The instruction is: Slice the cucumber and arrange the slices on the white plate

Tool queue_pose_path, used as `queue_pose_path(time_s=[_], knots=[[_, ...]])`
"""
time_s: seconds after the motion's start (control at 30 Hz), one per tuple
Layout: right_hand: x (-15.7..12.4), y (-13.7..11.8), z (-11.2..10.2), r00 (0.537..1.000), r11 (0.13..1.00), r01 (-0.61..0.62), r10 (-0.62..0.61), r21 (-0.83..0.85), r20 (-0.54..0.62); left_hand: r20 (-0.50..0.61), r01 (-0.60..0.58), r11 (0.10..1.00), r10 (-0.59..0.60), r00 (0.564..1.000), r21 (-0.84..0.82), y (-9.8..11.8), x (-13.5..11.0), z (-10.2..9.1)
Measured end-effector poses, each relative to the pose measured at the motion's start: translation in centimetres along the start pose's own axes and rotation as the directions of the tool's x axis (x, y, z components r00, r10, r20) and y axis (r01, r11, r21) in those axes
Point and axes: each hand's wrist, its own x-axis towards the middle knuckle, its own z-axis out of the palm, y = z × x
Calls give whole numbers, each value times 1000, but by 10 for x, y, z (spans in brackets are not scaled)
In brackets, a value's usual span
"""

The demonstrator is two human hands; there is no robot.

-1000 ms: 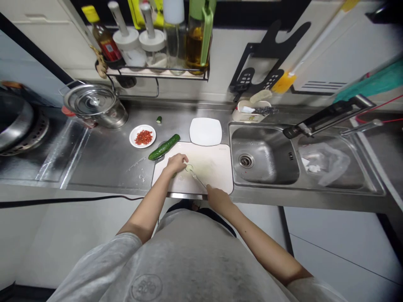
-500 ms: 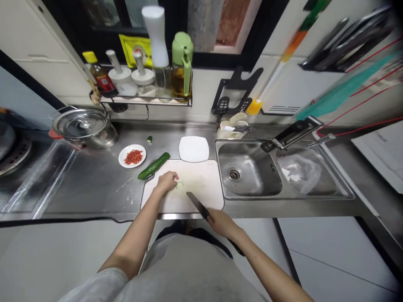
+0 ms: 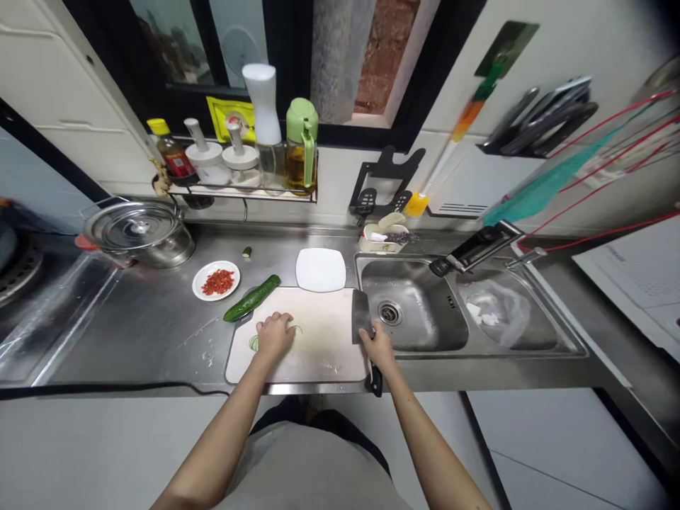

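Observation:
My left hand point(image 3: 275, 334) is on the white cutting board point(image 3: 319, 361), its fingers bent down and closed at a thin cucumber slice whose pale edge shows by the fingertips. More cucumber slices point(image 3: 253, 343) peek out to the left of this hand; whatever lies under the palm is hidden. At the board's right edge, my right hand point(image 3: 378, 346) grips a cleaver point(image 3: 361, 317) where blade and handle meet. Its wide blade is turned flat over the board, and the black handle points toward me. A cucumber point(image 3: 251, 298) with uncut skin rests across the board's upper left corner.
Behind the board sits a white square plate point(image 3: 320, 269). Left of it are a cucumber end point(image 3: 247, 252) and a plate of chopped red pieces point(image 3: 217, 281). A lidded steel pot point(image 3: 141, 234) stands farther left. The double sink point(image 3: 419, 304) adjoins the board on the right.
My right hand has moved the cleaver rightward from the middle of the board to its right edge, turning the blade flat. My left hand has stayed on the board. The camera view has tilted up.

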Motion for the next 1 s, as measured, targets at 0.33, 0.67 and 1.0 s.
queue_pose_path(time_s=[0.33, 0.67, 1.0], knots=[[0, -7, -4, 997, 933, -56, 73, -356, 37, -21, -10, 999, 11, 1000, 47, 5, -7, 4], [-11, -25, -8, 989, 850, -39, 109, -526, 102, -13, -1, 999, 2, 1000, 45, 6, -6, 7], [14, -33, -20, 999, 901, 21, -29, -433, -13, -54, -12, 1000, 11, 998, -29, 10, -10, 15]])
